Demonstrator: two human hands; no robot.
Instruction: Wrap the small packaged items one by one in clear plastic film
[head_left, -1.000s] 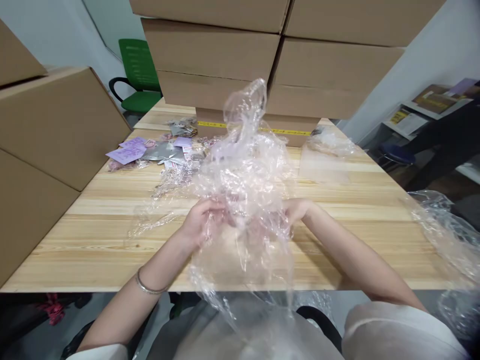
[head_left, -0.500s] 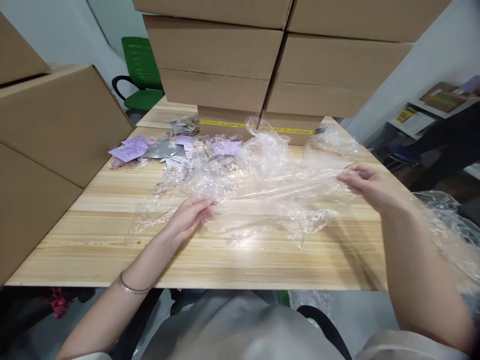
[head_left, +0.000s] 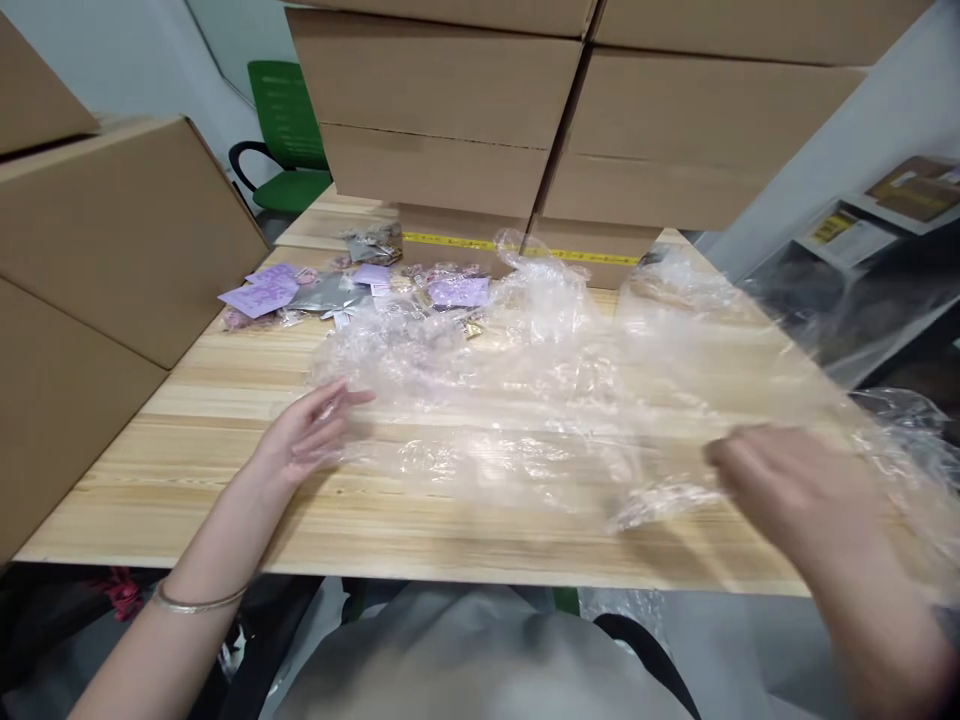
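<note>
A large crumpled sheet of clear plastic film (head_left: 555, 400) lies spread across the middle of the pale wooden table (head_left: 225, 500). The left hand (head_left: 311, 435) rests at the sheet's left edge with fingers loosely spread and touching the film, while the right hand (head_left: 787, 490), near and to the right, is blurred, so I cannot tell whether its fingers pinch the film. At the far left lie small purple paper cards (head_left: 262, 292) and silver foil pouches (head_left: 330, 293), before stacked brown cardboard boxes (head_left: 450, 110).

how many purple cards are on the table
3 that I can make out: one purple card at the far left of the pile, a small one in the middle, one beside the clear plastic sheet. More may be hidden.
</note>
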